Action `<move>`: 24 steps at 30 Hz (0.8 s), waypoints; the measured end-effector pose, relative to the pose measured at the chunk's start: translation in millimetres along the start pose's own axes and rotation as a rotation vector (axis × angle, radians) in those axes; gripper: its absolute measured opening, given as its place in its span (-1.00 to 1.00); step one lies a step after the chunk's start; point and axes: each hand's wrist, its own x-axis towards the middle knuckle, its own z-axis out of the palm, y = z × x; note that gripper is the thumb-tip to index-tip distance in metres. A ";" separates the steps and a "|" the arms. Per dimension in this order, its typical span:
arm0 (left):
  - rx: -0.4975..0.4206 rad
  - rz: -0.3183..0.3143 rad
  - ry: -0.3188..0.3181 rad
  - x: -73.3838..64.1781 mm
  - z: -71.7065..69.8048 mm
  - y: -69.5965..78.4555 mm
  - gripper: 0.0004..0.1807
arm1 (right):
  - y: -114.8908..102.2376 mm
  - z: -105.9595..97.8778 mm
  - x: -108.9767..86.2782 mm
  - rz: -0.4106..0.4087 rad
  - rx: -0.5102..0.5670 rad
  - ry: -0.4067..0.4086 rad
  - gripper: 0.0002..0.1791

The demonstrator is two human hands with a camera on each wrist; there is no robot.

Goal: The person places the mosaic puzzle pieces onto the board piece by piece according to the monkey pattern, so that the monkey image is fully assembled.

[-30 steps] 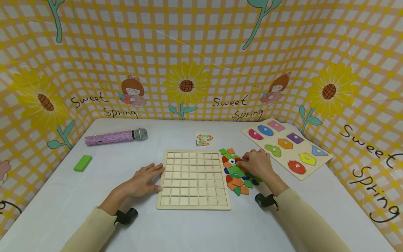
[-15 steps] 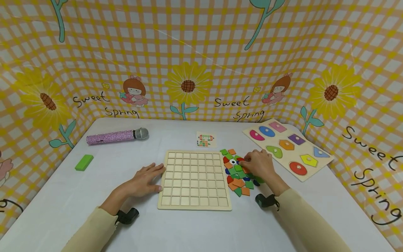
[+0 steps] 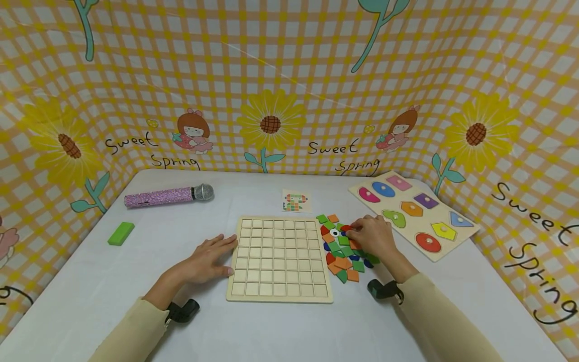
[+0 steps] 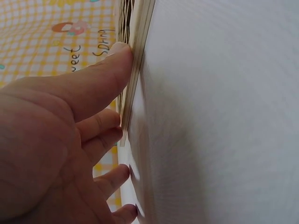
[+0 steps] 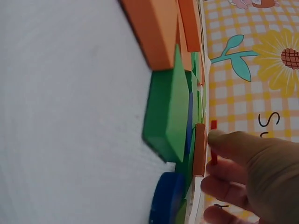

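A square wooden grid board (image 3: 280,259) lies in the middle of the table. My left hand (image 3: 207,260) rests at its left edge with fingers spread; in the left wrist view the thumb (image 4: 110,67) touches the board's edge. Right of the board lies a loose pile of flat wooden tiles (image 3: 343,263) in green, orange, red and blue, with a white eye piece (image 3: 334,233) among them. Over the far right of this pile is my right hand (image 3: 374,235). Its thumb and finger pinch a thin red tile (image 5: 214,156), seen edge-on in the right wrist view.
A small pattern card (image 3: 296,201) lies behind the board. At the back right is a knobbed shape puzzle (image 3: 413,216). A glittery purple microphone (image 3: 167,196) and a green block (image 3: 120,234) lie at the left. Patterned cloth walls surround the table's far sides.
The view has shifted slightly. My right hand stays over the pile with only small finger movement, while the left hand keeps its place at the board.
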 end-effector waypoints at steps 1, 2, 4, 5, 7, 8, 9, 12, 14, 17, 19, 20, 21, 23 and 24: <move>-0.004 0.006 0.000 0.0 0.2 -0.4 -0.23 | -1.0 -0.5 -0.7 -0.007 0.009 0.006 -0.62; -0.011 0.012 0.000 0.0 0.3 -0.6 -0.23 | -1.8 -0.9 -1.2 -0.016 0.019 0.011 -0.62; -0.024 0.030 -0.002 0.2 0.6 -1.4 -0.23 | -4.1 -1.9 -2.2 -0.039 0.042 0.016 -0.63; -0.030 0.039 -0.002 0.4 0.8 -1.8 -0.23 | -5.8 -2.5 -2.5 -0.053 0.056 0.019 -0.64; -0.039 0.056 -0.003 1.0 1.3 -2.5 -0.22 | -10.0 -3.9 -3.0 -0.082 0.082 0.025 -0.64; -0.043 0.064 -0.002 1.4 1.6 -2.9 -0.22 | -12.4 -4.3 -3.0 -0.098 0.093 0.032 -0.65; -0.047 0.071 -0.002 1.8 1.9 -3.3 -0.21 | -15.3 -4.9 -3.2 -0.111 0.105 0.037 -0.65; -0.057 0.077 -0.001 2.6 2.4 -4.2 -0.20 | -26.2 -5.9 -3.9 -0.154 0.136 0.057 -0.65; -0.061 0.076 0.000 2.8 2.7 -4.6 -0.20 | -34.0 -5.4 -4.8 -0.183 0.157 0.064 -0.65; -0.058 0.074 0.001 2.8 3.1 -5.0 -0.20 | -47.1 -3.8 -5.9 -0.221 0.188 0.065 -0.65; -0.047 0.075 0.004 2.9 3.5 -5.2 -0.20 | -55.9 -2.7 -5.7 -0.242 0.197 0.059 -0.66; -0.044 0.076 0.006 2.9 3.7 -5.1 -0.20 | -60.7 -2.5 -5.2 -0.251 0.201 0.055 -0.67; -0.041 0.077 0.008 3.0 3.9 -4.9 -0.19 | -65.8 -2.5 -4.6 -0.256 0.205 0.052 -0.68; -0.028 0.077 0.013 2.9 4.4 -4.3 -0.19 | -75.6 -2.5 -2.6 -0.274 0.206 0.047 -0.69; -0.022 0.077 0.015 2.9 4.6 -3.8 -0.18 | -80.5 -2.5 -1.4 -0.285 0.207 0.045 -0.70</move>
